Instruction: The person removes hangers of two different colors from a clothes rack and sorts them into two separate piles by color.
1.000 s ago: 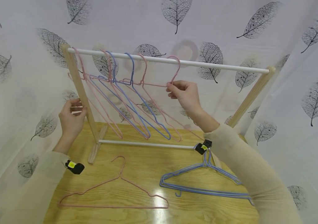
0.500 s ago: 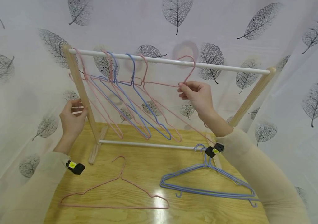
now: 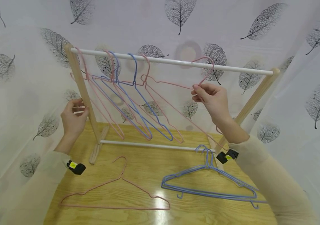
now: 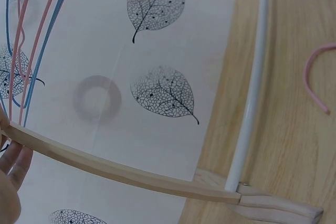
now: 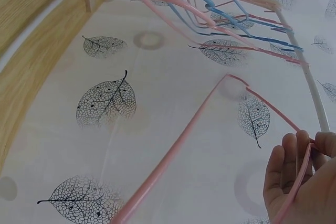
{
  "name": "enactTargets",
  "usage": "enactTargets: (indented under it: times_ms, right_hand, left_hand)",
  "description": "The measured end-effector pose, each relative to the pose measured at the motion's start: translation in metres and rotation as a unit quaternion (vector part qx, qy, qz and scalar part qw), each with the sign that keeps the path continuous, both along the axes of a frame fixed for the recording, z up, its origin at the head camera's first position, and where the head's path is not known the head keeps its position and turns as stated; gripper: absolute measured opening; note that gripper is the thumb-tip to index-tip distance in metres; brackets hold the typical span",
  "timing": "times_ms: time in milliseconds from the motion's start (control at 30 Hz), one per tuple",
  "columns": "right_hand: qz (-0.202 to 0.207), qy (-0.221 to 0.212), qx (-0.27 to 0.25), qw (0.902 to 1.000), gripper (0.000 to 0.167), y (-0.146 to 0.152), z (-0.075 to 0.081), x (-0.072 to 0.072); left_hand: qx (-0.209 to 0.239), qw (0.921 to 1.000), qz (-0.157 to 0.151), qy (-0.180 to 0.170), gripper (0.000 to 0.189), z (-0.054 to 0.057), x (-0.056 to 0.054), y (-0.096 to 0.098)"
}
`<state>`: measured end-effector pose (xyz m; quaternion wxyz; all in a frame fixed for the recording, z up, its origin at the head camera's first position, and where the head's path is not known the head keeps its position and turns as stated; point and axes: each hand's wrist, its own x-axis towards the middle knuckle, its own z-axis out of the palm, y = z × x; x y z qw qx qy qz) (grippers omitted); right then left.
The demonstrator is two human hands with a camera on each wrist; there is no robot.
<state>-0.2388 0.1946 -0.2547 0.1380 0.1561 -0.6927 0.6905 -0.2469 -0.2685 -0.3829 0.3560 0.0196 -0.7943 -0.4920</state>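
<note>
The right hand (image 3: 211,101) pinches a pink hanger (image 5: 170,156) hooked over the rail (image 3: 241,69). The left hand (image 3: 73,117) grips a wooden upright (image 3: 78,76).

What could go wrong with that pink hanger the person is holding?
The held pink hanger might catch the neighbouring pink hanger, since the two overlap in the head view. If the right hand tugs hard, the rack could shift, though the left hand holds its wooden post.

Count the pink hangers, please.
5: one pink hanger far left on the rail, one just left of the blue pair, one right of it, one in the right hand, one on the table.
</note>
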Motion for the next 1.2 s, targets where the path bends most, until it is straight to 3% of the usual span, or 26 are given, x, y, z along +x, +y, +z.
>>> enactTargets:
  times_ms: [233,400,767,1200]
  right_hand:
    - [0.011,-0.008,0.013,0.9998,0.011,0.016,-0.008,0.014]
    - [0.022,-0.036,0.019,0.9989,0.019,0.028,-0.02,0.027]
    - [0.0,-0.091,0.1,0.9908,0.015,0.05,-0.059,0.036]
    - [0.011,-0.176,0.143,0.9739,0.026,0.06,-0.112,0.038]
  left_hand:
    - [0.003,1.0,-0.005,0.0,0.031,0.001,0.001,0.001]
    - [0.0,1.0,-0.004,-0.006,0.032,0.0,0.0,0.001]
    - [-0.002,1.0,-0.001,-0.006,0.031,0.001,0.002,0.003]
    - [-0.001,1.0,0.001,-0.004,0.032,0.0,0.001,0.003]
